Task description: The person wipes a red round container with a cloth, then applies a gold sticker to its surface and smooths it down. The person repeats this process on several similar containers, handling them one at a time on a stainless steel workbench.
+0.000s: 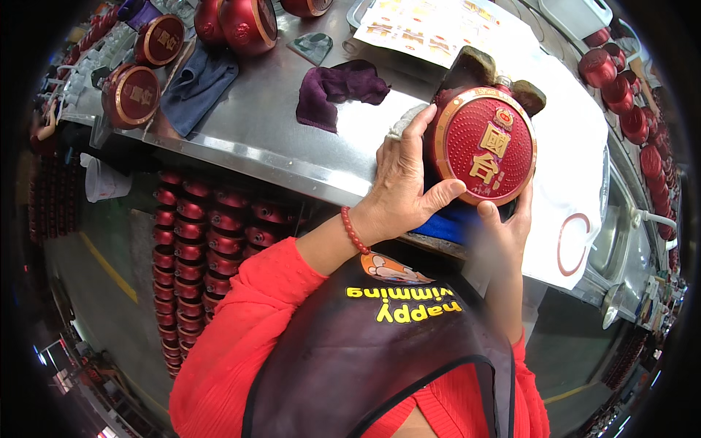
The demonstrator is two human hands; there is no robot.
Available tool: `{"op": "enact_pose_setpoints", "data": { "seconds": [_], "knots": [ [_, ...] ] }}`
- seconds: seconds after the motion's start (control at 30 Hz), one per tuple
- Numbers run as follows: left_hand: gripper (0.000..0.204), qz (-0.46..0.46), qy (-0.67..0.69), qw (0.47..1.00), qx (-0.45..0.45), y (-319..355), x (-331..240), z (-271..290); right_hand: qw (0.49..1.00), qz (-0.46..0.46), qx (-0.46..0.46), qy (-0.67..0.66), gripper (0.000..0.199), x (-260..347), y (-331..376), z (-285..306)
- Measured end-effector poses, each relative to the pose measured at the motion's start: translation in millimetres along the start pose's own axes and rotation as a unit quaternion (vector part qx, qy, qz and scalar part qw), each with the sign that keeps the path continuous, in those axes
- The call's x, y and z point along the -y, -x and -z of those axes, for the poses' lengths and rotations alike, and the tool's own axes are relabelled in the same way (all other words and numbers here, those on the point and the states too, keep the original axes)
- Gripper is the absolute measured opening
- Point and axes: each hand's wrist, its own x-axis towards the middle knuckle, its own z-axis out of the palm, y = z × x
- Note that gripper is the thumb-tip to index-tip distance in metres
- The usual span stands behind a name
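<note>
A red drum-shaped bottle (476, 146) with a gold rim and raised gold characters faces up between my hands. My left hand (409, 171) is wrapped round its left side, thumb on the lower rim. From below right, my right hand (511, 223) grips the lower right edge with its thumb near the face; its wrist is blurred. Just behind the bottle are a dark, worn-looking block (471, 67) and a second such block (529, 97). Something white, perhaps a cloth (406, 120), shows beside my left fingers. A blue surface (445, 227) lies underneath.
On the steel table (266, 153) lie a purple cloth (339, 89), a blue-grey cloth (197, 84) and a sheet of printed labels (438, 29). More red drum bottles (131, 96) stand at the left. Several stacked red bottles (190, 248) fill the space below. White sheeting (562, 168) covers the right.
</note>
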Motion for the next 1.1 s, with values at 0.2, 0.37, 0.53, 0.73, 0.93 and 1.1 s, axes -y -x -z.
{"op": "enact_pose_setpoints", "data": {
  "seconds": [0.2, 0.37, 0.53, 0.73, 0.93, 1.1],
  "knots": [
    [0.099, 0.000, 0.007, 1.000, -0.004, 0.3, -1.3, 0.3, 1.000, 0.001, 0.005, 0.004, 0.100, 0.0, 0.1, -0.1],
    [0.073, 0.071, 0.190, 0.977, -0.060, -0.2, 3.5, 2.3, 1.000, -0.004, 0.009, 0.009, 0.099, -0.2, 0.6, 0.8],
    [0.067, 0.091, 0.185, 0.978, -0.032, 0.9, 7.0, 4.2, 1.000, -0.013, 0.013, 0.001, 0.102, 1.6, 0.4, 0.6],
    [0.043, 0.087, 0.207, 0.973, -0.057, -1.1, 12.0, 7.5, 0.999, -0.040, 0.002, 0.015, 0.112, 4.7, 1.6, -0.3],
    [0.022, 0.167, 0.229, 0.955, -0.091, -0.4, 4.2, 18.9, 0.999, -0.041, 0.004, 0.016, 0.111, 2.2, 2.2, 1.2],
    [0.026, 0.060, 0.057, 0.993, -0.087, -4.5, -3.2, 14.1, 1.000, -0.024, 0.009, 0.003, 0.108, 0.0, 1.4, 1.3]
  ]
}}
